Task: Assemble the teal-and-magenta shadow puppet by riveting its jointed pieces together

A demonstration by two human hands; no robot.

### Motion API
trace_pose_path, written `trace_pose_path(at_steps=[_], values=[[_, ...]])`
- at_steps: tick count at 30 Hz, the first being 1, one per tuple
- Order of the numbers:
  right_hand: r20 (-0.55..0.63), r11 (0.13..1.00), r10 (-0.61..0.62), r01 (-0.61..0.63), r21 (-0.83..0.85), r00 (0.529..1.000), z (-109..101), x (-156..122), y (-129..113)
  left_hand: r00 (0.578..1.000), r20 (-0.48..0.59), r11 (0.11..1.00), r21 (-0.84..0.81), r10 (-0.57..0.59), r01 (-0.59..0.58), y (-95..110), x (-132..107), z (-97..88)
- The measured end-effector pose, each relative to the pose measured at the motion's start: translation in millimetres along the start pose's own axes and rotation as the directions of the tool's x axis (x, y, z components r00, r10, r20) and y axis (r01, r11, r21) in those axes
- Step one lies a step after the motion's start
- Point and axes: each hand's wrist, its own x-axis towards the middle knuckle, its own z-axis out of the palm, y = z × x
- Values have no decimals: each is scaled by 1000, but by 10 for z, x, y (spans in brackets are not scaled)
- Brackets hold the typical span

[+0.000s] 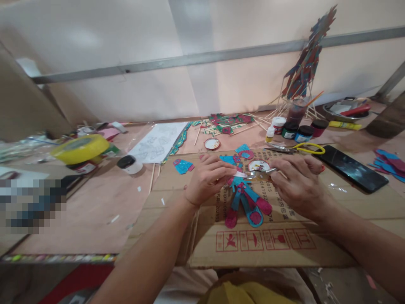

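Observation:
My left hand (211,175) is closed in a pinch on a small white strip (241,174), perhaps paper or tape. My right hand (299,185) grips a small shiny metal tool (267,171), its tip meeting the strip; its exact kind is too blurred to tell. Beneath both hands lies a blue and magenta paper figure (242,198) with several limbs spread on a cardboard sheet (259,259). My left hand partly covers its upper part. Behind the tool sits a round white lid (258,166) holding tiny pieces. A loose blue cutout (182,166) lies left of my left hand.
Yellow-handled scissors (303,147) and a black phone (351,168) lie right. Paint jars (304,134) and a tall stick-mounted figure (305,67) stand behind. Left are a white jar (129,164), a yellow tape roll (80,148) and a printed sheet (156,141).

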Motion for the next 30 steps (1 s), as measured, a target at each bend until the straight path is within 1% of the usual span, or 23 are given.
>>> trace_pose_path(at_steps=[8,12,18,22,30], values=[[-3,1000,12,-12,6,1000,2,12,-6,1000,24,1000,14,16,-16,34,10,-22],[-7,1000,-1,1,12,1000,4,16,3,1000,30,1000,19,4,-5,40,10,-29],[-6,1000,-19,19,9,1000,-12,42,9,999,22,1000,8,27,-27,46,19,-27],[13,1000,-10,10,16,1000,-18,61,8,999,28,1000,12,22,-22,43,14,-24],[5,999,19,-19,36,1000,-13,74,12,999,11,999,20,41,-41,55,32,-30]])
